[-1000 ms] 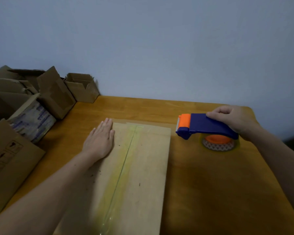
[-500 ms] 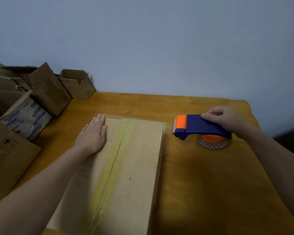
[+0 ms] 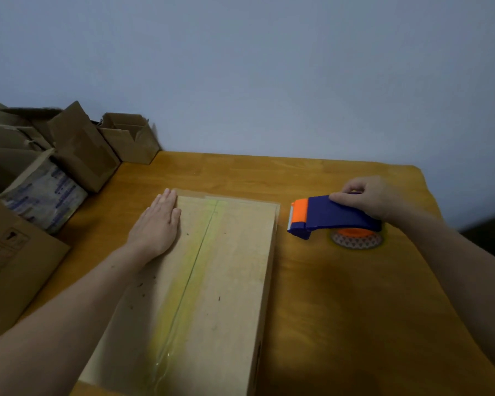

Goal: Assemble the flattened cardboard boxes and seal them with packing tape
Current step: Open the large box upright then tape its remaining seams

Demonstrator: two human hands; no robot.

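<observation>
A long assembled cardboard box [image 3: 226,281] lies on the wooden table [image 3: 340,310], with a strip of clear yellowish tape [image 3: 192,270] running down its centre seam. My left hand [image 3: 157,224] lies flat on the box's far left part, fingers straight and together. To the right of the box a blue and orange tape dispenser [image 3: 329,217] rests on the table, its tape roll [image 3: 356,240] underneath. My right hand [image 3: 369,198] grips the dispenser's blue handle from above.
Several opened and flattened cardboard boxes [image 3: 77,150] are piled at the table's far left against the wall. A flat carton with printed symbols [image 3: 15,261] lies at the left edge. The table's right edge runs just beyond the dispenser.
The hands, box and dispenser keep their places relative to one another. Only the view has shifted slightly.
</observation>
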